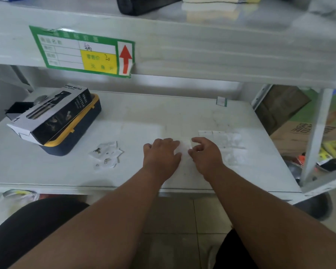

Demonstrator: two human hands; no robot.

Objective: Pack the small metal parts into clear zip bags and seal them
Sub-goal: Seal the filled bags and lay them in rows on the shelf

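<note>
Straight down from the head camera, both hands meet over a clear bag [185, 148] lying flat near the middle of the pale bench [66, 171]; the left hand [161, 154] lies palm down with fingers [171, 141] straight and close together, pressing the bag's left part; the right hand [206, 154] is curled, its thumb and fingers [197, 140] bent and pinching the bag's right edge; whether a part sits inside this bag cannot be told, as the plastic is blurred.

Left of the hands, well apart from them, lies a small heap of filled bags [106, 153] with dark metal parts [97, 151] showing through; just right of the right hand lies a spread of empty bags [225, 141], flat and overlapping.

At the bench's far left, a black box [52, 115] rests tilted on a navy case [74, 136] with a yellow rim; the box reads "SPRAY BOTTLE" on its top flap and again on its side, with smaller print beneath too blurred to read; a "1" stands on its white near corner.

On the front of the shelf [202, 55] above is a green-bordered tag [81, 52] with a white grid, a yellow field and a red arrow [125, 58] pointing up; a handwritten "20" is legible on the yellow, and the printed characters are mostly too soft to read.

To the right, past the bench leg, a brown carton [291, 136] bears large dark characters, partly hidden.
</note>
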